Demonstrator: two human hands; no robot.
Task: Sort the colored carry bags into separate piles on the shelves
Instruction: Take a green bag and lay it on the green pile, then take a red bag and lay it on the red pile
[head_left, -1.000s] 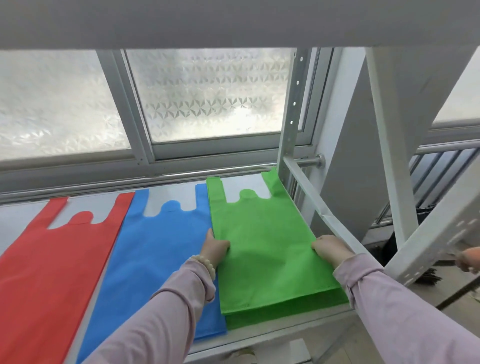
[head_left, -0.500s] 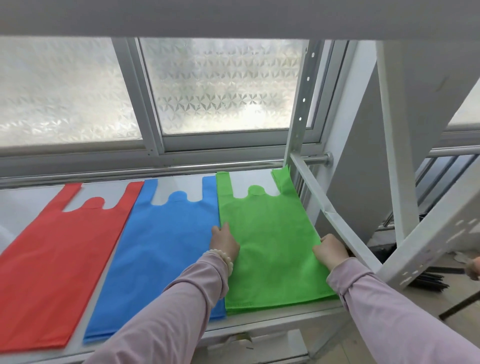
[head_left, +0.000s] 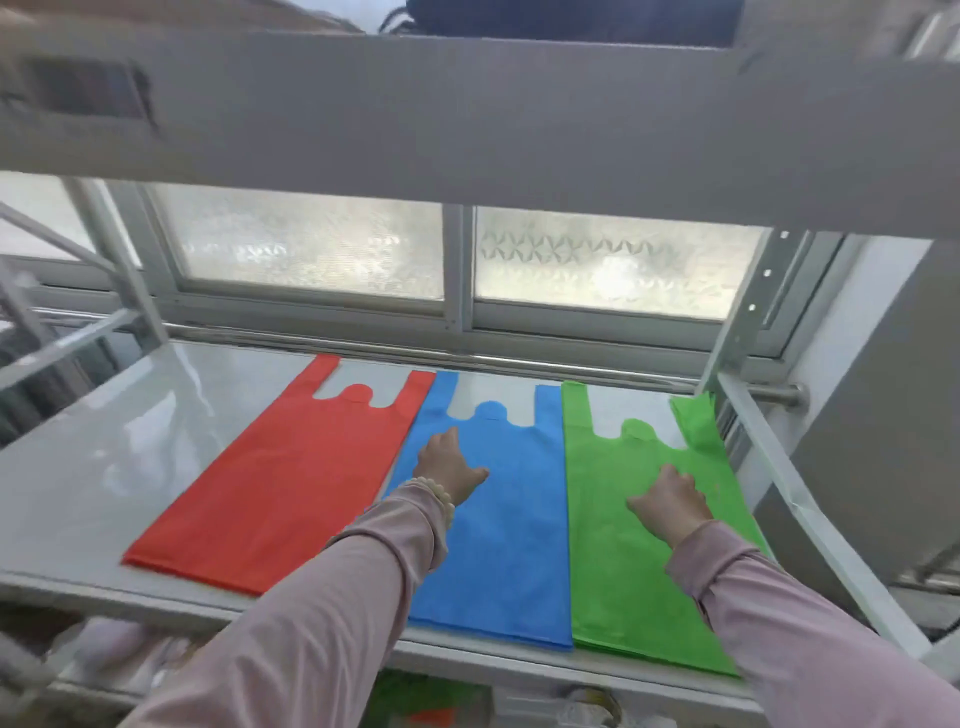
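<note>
Three flat piles of carry bags lie side by side on the white shelf: red bags on the left, blue bags in the middle, green bags on the right, handles toward the window. My left hand rests flat on the upper part of the blue pile, at its left side. On the middle of the green pile lies my right hand, fingers pointing away and pressing down. Neither hand holds a bag.
A grey shelf board crosses overhead. Frosted window panes and a metal rail run behind the shelf. A slanted white brace borders the green pile on the right. More coloured items show blurred on the level below.
My view swung left and back, showing the whole shelf. The left hand moved from the green pile's left edge onto the blue pile. The right hand shifted from the green pile's right edge to its middle.
</note>
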